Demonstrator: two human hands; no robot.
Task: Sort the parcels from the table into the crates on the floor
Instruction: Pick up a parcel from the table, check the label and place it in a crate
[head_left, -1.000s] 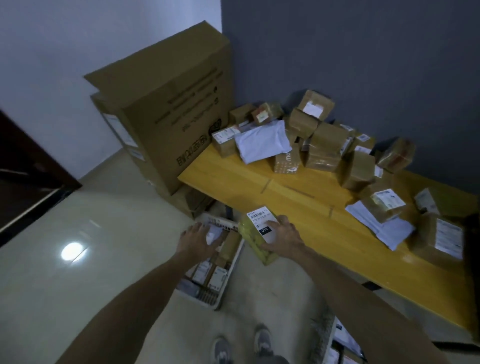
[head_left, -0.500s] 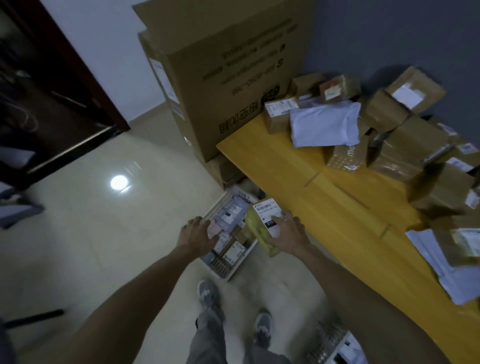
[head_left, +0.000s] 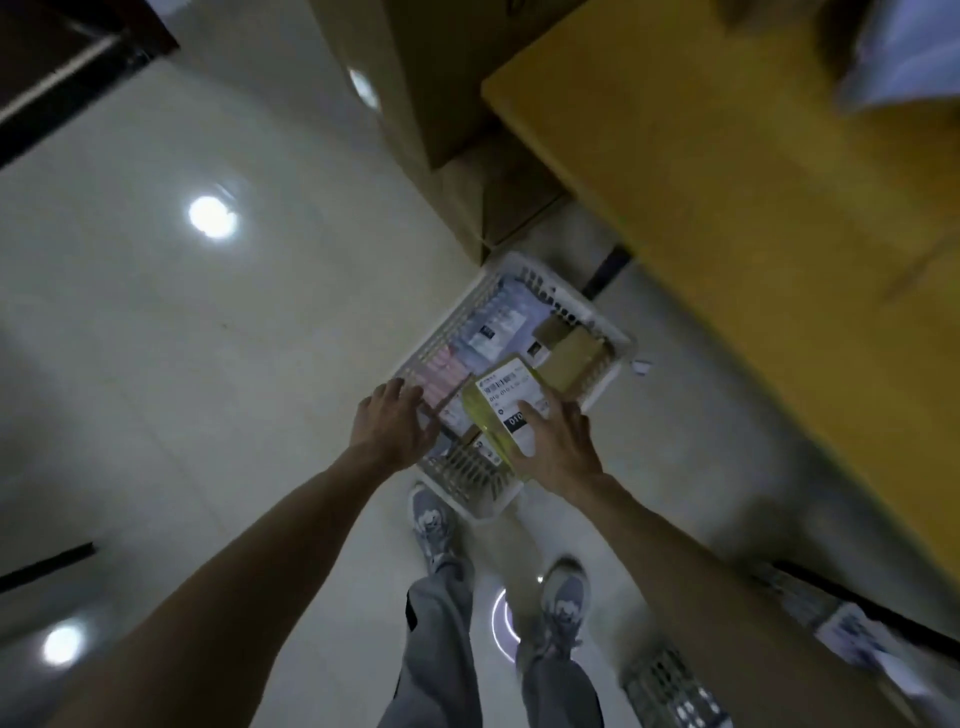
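A person leans over a white crate (head_left: 612, 347) on the floor beside the tabletop (head_left: 727, 208), right hand (head_left: 558, 449) gripping a yellow parcel (head_left: 501, 410) by its near end, label up, apparently to drop it in. The left hand (head_left: 392, 423), loosely spread and holding nothing, hovers just beside it above the crate's rim.

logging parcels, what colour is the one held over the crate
Yellow parcel, white label; head view.

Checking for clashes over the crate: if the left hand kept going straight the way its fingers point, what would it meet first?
Probably the pink parcel lying in the white crate: the left hand points up and right over the crate's near-left rim. Depth is unclear, so it may pass above it.
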